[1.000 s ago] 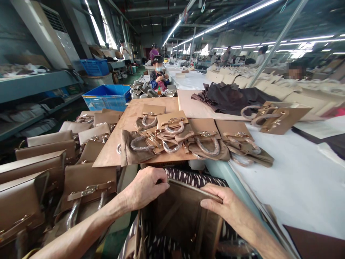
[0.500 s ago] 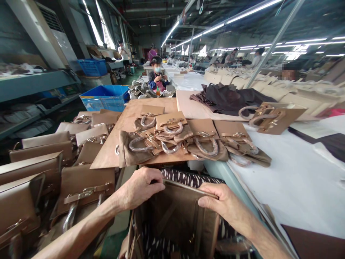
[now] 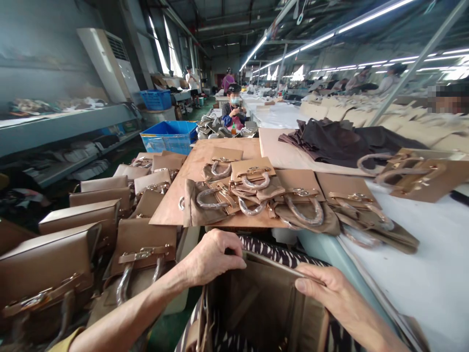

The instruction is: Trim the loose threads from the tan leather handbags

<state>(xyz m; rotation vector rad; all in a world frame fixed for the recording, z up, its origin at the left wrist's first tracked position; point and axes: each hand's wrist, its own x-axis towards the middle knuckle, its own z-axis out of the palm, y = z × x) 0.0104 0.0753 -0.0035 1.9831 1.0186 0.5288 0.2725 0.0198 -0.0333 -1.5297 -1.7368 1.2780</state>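
Observation:
A brown handbag rests on my lap over a black-and-white patterned cloth, its dark lining turned toward me. My left hand pinches the bag's top edge near its left corner. At the right end of that same edge, my right hand grips it with the thumb on the near side and the fingers behind. The lower part of the bag runs out of the picture.
Tan handbags with wrapped handles lie piled on a brown board ahead. More handbags stand in rows at my left. Dark material and another bag lie at right. A blue bin and a seated person are beyond.
The view has swung to the left, so the surroundings sit further right in the picture. Both hands keep their hold on the handbag's edge.

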